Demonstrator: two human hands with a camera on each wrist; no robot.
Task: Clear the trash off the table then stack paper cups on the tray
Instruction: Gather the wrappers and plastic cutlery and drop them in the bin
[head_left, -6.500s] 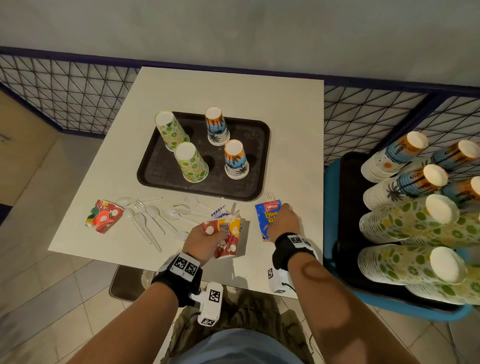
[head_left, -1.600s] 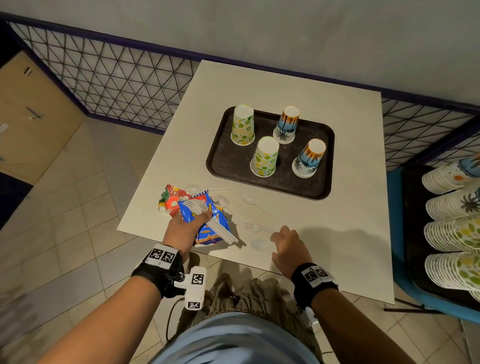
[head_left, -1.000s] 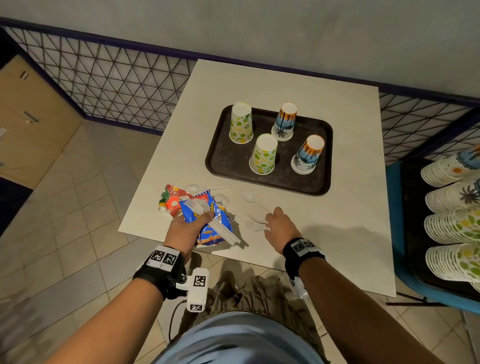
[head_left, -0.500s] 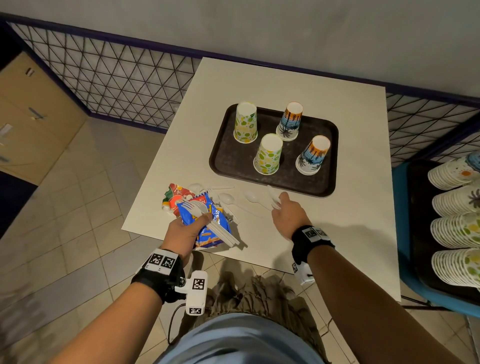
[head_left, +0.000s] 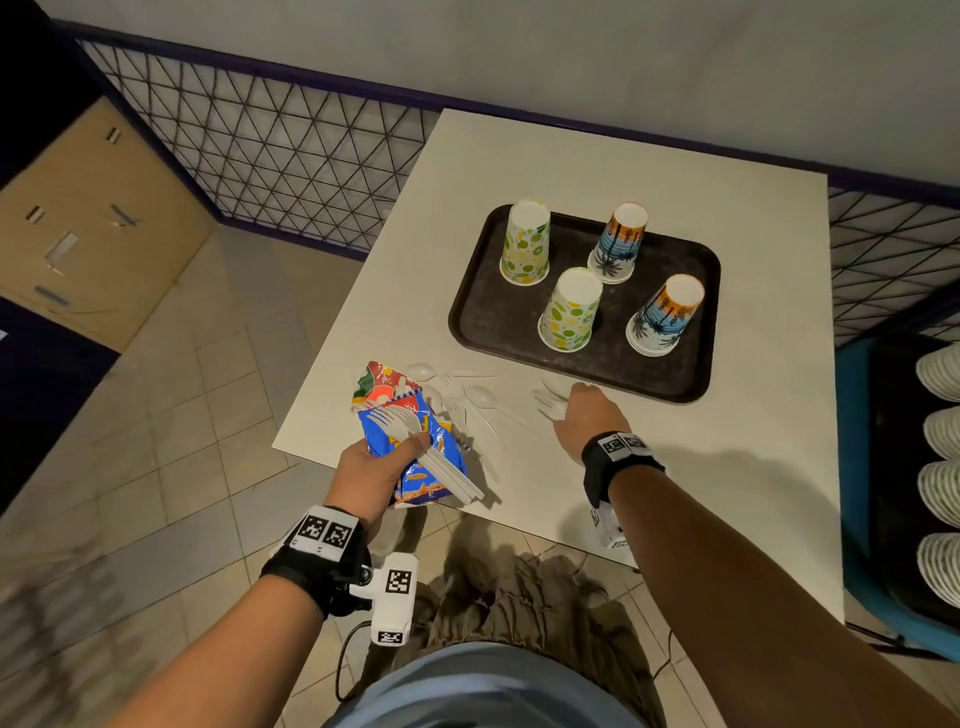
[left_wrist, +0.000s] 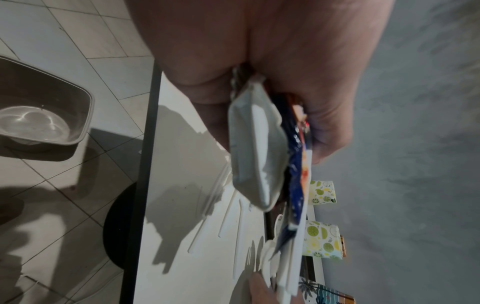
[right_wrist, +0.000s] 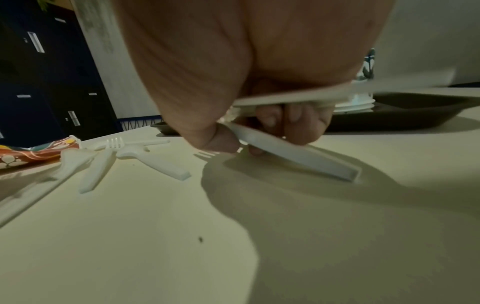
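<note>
My left hand (head_left: 408, 449) grips a bundle at the table's near left corner: a blue snack wrapper (head_left: 387, 434) with several white plastic forks (head_left: 447, 470) on top. In the left wrist view a flattened white carton (left_wrist: 257, 152) is pressed against the wrapper (left_wrist: 296, 185). A crushed red paper cup (head_left: 382, 387) lies just beyond the bundle. My right hand (head_left: 563, 408), in front of the tray, pinches white plastic cutlery (right_wrist: 293, 98) and touches another piece (right_wrist: 298, 156) on the table. Loose spoons and forks (head_left: 467, 400) lie between my hands. The dark tray (head_left: 488, 322) holds several upside-down paper cups (head_left: 569, 312).
Stacks of paper cups (head_left: 940, 415) lie on a blue seat to the right of the table. A grey bin (left_wrist: 39, 115) stands on the floor below the table's near edge. A wire fence (head_left: 260, 156) runs behind and to the left, beside a wooden cabinet (head_left: 78, 218).
My right hand has moved from the table's near edge up towards the tray's front rim, gathering plastic cutlery on the way. My left hand has kept its bundle in the same place.
</note>
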